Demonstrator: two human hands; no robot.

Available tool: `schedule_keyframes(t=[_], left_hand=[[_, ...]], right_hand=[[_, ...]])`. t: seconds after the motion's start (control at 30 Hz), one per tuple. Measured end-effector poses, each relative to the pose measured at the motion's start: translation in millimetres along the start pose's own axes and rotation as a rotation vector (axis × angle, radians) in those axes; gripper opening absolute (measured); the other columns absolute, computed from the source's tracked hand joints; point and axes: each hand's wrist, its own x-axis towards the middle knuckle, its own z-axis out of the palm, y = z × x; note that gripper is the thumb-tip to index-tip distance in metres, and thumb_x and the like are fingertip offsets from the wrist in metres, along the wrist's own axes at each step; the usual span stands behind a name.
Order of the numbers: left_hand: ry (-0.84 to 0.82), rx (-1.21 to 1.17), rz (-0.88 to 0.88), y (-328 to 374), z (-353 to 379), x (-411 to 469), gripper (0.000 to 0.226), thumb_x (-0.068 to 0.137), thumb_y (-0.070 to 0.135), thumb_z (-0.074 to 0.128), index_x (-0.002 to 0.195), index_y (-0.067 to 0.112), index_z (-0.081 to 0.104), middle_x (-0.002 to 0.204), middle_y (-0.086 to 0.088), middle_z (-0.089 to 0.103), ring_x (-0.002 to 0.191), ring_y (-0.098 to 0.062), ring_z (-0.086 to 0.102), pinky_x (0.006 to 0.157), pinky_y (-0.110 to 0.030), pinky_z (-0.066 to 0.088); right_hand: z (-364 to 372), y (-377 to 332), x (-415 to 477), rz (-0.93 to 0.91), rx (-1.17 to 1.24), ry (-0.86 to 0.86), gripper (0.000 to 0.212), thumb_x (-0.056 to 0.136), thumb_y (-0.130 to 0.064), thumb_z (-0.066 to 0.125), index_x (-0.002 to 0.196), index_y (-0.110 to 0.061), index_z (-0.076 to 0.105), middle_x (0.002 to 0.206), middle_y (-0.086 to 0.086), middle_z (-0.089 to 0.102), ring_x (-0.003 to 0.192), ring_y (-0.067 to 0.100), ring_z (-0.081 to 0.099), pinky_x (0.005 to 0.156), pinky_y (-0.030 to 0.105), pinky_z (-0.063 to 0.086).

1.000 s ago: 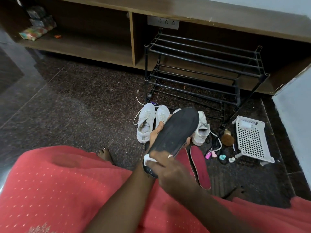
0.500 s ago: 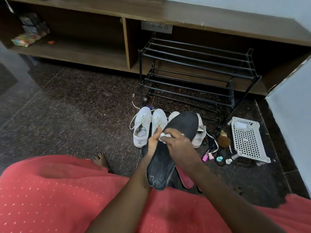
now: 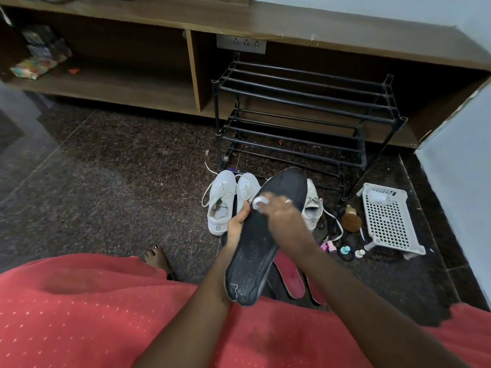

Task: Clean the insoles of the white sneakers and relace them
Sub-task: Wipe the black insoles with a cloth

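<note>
the dark insole (image 3: 252, 256) was held tilted over the lap, clear of the white sneakers (image 3: 221, 205), its edge gripped by the left hand (image 3: 236, 227) so the white wad (image 3: 258, 202) pinched in the right hand (image 3: 281, 213) could be pressed on it.

White sneaker (image 3: 312, 208) on the right: mostly covered by black insole (image 3: 255, 251). Left hand (image 3: 237, 224): fingers hidden behind the insole, thumb on its edge. Right hand (image 3: 281, 211) motion-blurred; white wad (image 3: 259, 201) pinched at its fingertips, material not discernible. Red insoles (image 3: 291, 274) partly under the forearm. Small bottles (image 3: 345, 249): too small to identify.
</note>
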Motion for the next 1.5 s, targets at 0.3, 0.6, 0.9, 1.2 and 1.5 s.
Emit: schedule_keyframes(t=[0.3,0.6,0.9,1.2,1.5], left_hand=[[-0.063,-0.069,0.026,5,2,-6,0.049,0.095,0.036,0.041,0.083,0.004,0.077,0.091,-0.015,0.072,0.081,-0.024,0.071,0.077,-0.033,0.057],[-0.016,-0.059,0.054,2,10,-16,0.033,0.081,0.009,0.048,0.062,0.005,0.075,0.068,-0.013,0.07,0.059,-0.023,0.067,0.064,-0.026,0.055],[0.203,-0.15,0.139,16,-3,-11,0.019,0.065,0.008,0.049,0.079,0.001,0.06,0.078,-0.015,0.062,0.066,-0.028,0.057,0.066,-0.032,0.048],[0.354,-0.127,0.124,17,2,-15,0.026,0.086,0.004,0.037,0.069,0.003,0.057,0.063,-0.011,0.062,0.059,-0.025,0.058,0.058,-0.026,0.05],[0.319,-0.056,0.038,8,22,-23,0.04,0.093,0.011,0.034,0.056,0.006,0.05,0.04,-0.005,0.054,0.031,-0.016,0.051,0.034,-0.013,0.039]], right_hand=[[-8,-8,1,0.449,0.035,-0.191,0.026,0.082,0.006,0.052,0.099,-0.004,0.068,0.105,0.012,0.062,0.09,0.028,0.06,0.074,0.031,0.044],[2,-21,0,0.363,-0.085,0.088,0.029,0.05,0.011,0.066,0.068,-0.01,0.071,0.079,0.009,0.066,0.053,0.027,0.06,0.042,0.022,0.044],[5,-57,-20,0.337,0.098,0.172,0.033,0.045,0.013,0.065,0.061,-0.015,0.07,0.067,0.002,0.066,0.048,0.02,0.06,0.042,0.018,0.043],[12,-72,-33,0.377,0.306,0.202,0.025,0.066,0.001,0.054,0.07,-0.015,0.073,0.076,-0.003,0.072,0.06,0.015,0.067,0.066,0.021,0.042],[7,-60,-33,0.461,0.427,0.213,0.025,0.063,0.006,0.06,0.071,-0.013,0.074,0.073,-0.004,0.073,0.061,0.007,0.063,0.061,0.009,0.039]])
